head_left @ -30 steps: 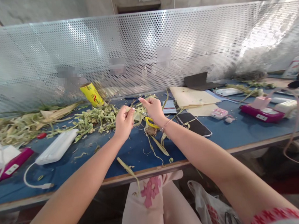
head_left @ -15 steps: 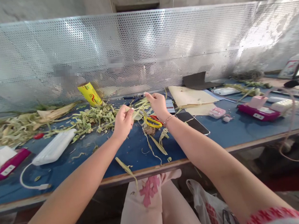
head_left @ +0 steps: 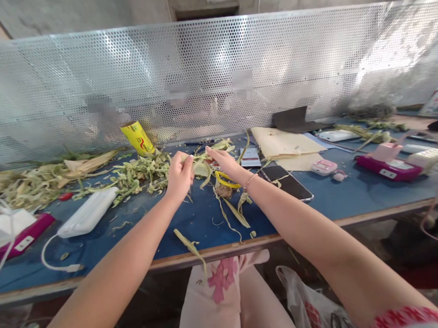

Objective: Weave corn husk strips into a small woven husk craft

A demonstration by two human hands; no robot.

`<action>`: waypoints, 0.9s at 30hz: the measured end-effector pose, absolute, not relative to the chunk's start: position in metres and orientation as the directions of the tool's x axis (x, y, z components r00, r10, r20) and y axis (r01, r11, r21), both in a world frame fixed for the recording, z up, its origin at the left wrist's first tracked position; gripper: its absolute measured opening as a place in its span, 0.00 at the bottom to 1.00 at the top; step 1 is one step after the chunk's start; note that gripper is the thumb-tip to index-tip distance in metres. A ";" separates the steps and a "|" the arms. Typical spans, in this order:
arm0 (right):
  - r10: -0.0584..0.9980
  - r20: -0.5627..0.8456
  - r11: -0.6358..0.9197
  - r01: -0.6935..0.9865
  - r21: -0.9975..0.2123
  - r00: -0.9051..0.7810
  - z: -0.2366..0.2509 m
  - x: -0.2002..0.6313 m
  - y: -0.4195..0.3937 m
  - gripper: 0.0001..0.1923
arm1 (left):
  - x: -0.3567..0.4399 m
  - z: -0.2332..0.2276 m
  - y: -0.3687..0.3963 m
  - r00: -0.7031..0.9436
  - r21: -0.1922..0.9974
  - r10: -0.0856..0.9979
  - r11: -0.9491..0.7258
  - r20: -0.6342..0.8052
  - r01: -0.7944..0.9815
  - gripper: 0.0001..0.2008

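Note:
Pale green strips of corn husk (head_left: 201, 167) stretch between my two hands above the table. My left hand (head_left: 180, 175) pinches one end with thumb and fingers. At the other end, my right hand (head_left: 223, 162) is closed on the strips, its fingertips partly hidden. Just below my right hand are yellow scissor handles (head_left: 228, 185), partly covered by the wrist. A small coiled bundle of husk (head_left: 223, 191) and loose strips (head_left: 237, 213) lie under them. Left of my left hand spreads a heap of curled husk strips (head_left: 139, 175).
A yellow tube (head_left: 138, 138) leans near the perforated metal screen (head_left: 203, 50). A white power bank (head_left: 89, 213) with a cable lies left. On the right are a phone (head_left: 286, 182), brown paper (head_left: 287, 141), a pink case (head_left: 324, 167) and a purple power strip (head_left: 388, 167).
My right hand has come down and closer to my left hand, so the stretch of husk between them is shorter. The whole view has shifted slightly.

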State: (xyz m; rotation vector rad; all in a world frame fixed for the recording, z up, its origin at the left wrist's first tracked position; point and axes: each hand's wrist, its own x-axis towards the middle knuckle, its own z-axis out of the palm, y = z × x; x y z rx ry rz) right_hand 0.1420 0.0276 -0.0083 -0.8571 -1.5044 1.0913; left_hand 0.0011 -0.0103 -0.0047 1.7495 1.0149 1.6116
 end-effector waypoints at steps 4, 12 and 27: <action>0.822 0.537 0.557 0.073 -0.827 -0.191 -0.005 0.140 0.024 0.20 | 0.002 -0.004 -0.013 0.041 0.823 0.841 -0.536 0.539 0.188 0.14; 0.549 0.821 0.805 0.362 -0.469 -0.158 -0.007 0.149 0.028 0.15 | 0.002 -0.003 -0.013 0.063 0.822 0.853 -0.517 0.518 0.239 0.12; 0.527 0.787 0.814 0.456 -0.360 -0.320 -0.009 0.138 0.021 0.14 | 0.007 -0.009 -0.005 -0.004 0.953 0.955 -0.297 0.298 0.052 0.03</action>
